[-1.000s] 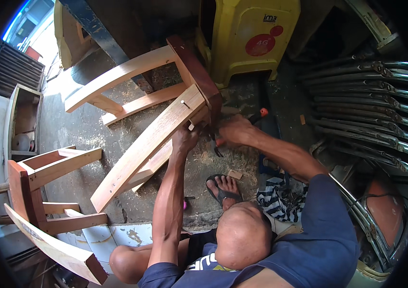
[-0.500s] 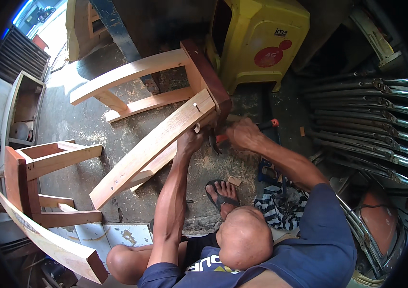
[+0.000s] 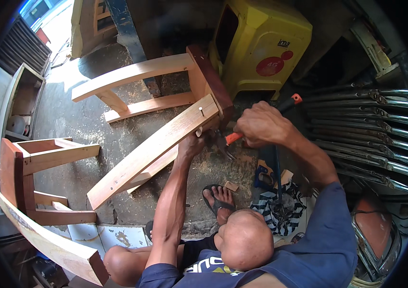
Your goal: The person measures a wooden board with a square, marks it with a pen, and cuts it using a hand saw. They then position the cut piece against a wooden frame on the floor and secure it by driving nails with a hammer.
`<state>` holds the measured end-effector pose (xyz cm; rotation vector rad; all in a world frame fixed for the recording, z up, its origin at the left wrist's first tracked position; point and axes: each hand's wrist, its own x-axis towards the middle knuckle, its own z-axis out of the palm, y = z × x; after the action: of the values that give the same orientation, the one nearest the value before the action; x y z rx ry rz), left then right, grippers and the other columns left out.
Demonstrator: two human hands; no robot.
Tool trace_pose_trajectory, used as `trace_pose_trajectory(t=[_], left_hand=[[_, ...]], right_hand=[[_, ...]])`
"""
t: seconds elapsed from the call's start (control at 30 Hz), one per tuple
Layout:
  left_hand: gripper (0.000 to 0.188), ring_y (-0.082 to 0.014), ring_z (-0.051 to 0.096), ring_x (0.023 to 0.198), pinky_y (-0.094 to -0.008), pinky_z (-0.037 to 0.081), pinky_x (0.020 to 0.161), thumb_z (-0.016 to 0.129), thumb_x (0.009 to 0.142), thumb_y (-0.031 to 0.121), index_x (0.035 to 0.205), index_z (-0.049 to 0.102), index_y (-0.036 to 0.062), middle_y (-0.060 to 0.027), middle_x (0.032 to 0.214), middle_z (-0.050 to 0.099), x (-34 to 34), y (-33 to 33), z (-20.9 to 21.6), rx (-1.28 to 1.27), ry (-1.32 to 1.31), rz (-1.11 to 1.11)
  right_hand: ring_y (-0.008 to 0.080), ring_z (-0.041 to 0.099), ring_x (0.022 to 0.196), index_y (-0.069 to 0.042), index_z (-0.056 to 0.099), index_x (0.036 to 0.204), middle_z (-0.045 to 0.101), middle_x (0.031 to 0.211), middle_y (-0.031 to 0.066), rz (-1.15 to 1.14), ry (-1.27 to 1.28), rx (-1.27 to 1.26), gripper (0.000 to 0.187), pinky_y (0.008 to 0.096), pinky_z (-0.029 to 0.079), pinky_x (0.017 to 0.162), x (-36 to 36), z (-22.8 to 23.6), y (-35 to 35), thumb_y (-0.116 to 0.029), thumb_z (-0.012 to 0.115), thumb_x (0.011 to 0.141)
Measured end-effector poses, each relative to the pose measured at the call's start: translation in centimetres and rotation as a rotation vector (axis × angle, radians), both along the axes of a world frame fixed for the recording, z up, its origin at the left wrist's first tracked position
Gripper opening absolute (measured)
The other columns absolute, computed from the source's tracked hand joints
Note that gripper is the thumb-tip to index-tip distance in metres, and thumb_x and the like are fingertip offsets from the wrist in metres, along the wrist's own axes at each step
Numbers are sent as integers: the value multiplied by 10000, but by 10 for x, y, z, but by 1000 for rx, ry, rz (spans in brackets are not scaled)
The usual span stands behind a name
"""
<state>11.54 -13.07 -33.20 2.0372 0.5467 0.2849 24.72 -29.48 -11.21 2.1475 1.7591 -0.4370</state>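
A pale wooden chair frame [image 3: 151,149] with a dark brown rail lies on its side on the dusty floor. My left hand [image 3: 192,144] grips the end of its nearest leg, by the joint. My right hand [image 3: 261,126] is closed around the orange handles of a pair of pliers [image 3: 233,138]. The tool's dark jaws sit at the leg's end, just right of my left hand. A small white dowel end [image 3: 200,110] shows on the leg's top face.
A yellow plastic stool [image 3: 261,43] stands behind the frame. Stacked metal folding chairs [image 3: 372,129] fill the right side. A second wooden chair frame [image 3: 36,158] stands at the left. A striped cloth [image 3: 280,209], small wood offcuts and my sandalled foot [image 3: 218,199] are on the floor.
My right hand has shifted a little right and up with the pliers, so the orange handles now show. My left hand stays on the leg end.
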Motion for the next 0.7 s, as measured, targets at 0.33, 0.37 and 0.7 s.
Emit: trace_pose_trajectory(t=[0.33,0.37,0.7], left_hand=[[609,-333,654,1204,-429,509,976,775,850,426,1343,646,95,-193,1283,690,5,-3,21,-53,97,-23],[609,-333,654,1204,-429,509,976,775,850,426,1343,646,95,-193,1283,690,9,-5,15,-57,92,-28],[624,-354,661,1160,-444,515,953,788,839,408,1351,630,90,-212,1264,686,7,-1,3,-25,7,-14]], right_hand=[[390,709,756,-135,781,872,713,753,175,19,-25,119,212,491,528,670,9,11,2,-180,668,699],[390,709,762,-131,781,870,715,763,180,23,-30,54,202,491,525,670,10,14,2,-180,664,712],[371,727,780,-36,747,733,715,767,206,14,-43,-23,143,468,537,716,-6,29,15,-152,724,652]])
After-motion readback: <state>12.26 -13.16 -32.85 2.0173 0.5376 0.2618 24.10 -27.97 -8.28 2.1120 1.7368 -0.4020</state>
